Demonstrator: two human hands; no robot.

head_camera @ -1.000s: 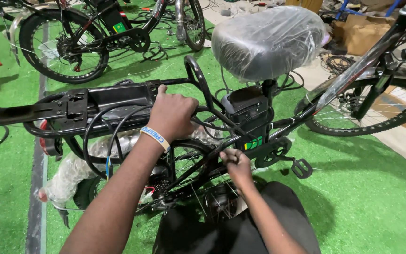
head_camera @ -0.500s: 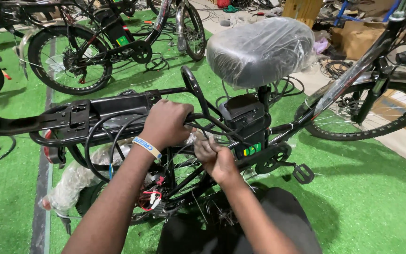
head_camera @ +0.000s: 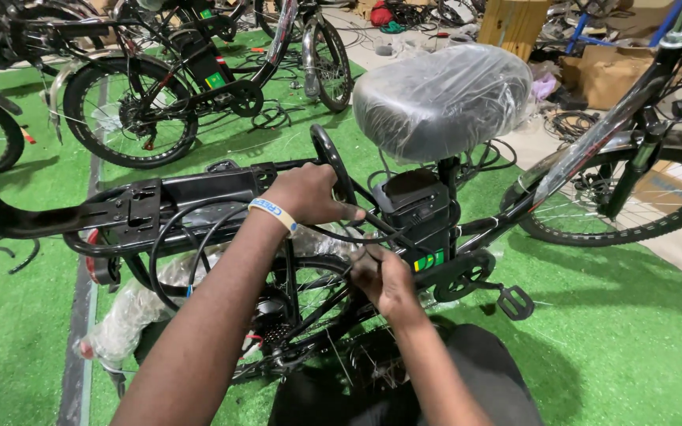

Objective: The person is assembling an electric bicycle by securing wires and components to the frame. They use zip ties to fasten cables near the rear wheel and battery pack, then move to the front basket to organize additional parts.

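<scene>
A: Quick pass. Landmark is the saddle [head_camera: 442,99], the plastic-wrapped one. Left hand [head_camera: 309,193] sits just below and to the left of it, fingers curled down on the black cable [head_camera: 199,237] where it crosses the rear rack [head_camera: 191,193]. Same spot as half a second ago, same as a second ago.

B: And the right?

A: Right hand [head_camera: 384,276] has moved. A second ago it was lower, right under the saddle at the frame tubes; now it is a bit left of that and up, close under the battery box [head_camera: 420,217] that hangs below the saddle. Fingers are pinched together on a thin part of the cable or a small fitting; too dark to say which.

B: So what does the shift tell us?

A: My read: one hand pins the cable loop while the other works its end in toward the box. Judgement only.

B: Cable versus the grip?

A: Cable loops out left of the saddle, down past the rack, around over the rear wheel [head_camera: 294,308], then back toward the right hand. Left grip is clamped on its upper run, right grip is closed at its near end. Pedal [head_camera: 515,301] sits lower right of the saddle, untouched. Green turf floor [head_camera: 633,339] all around.
</scene>
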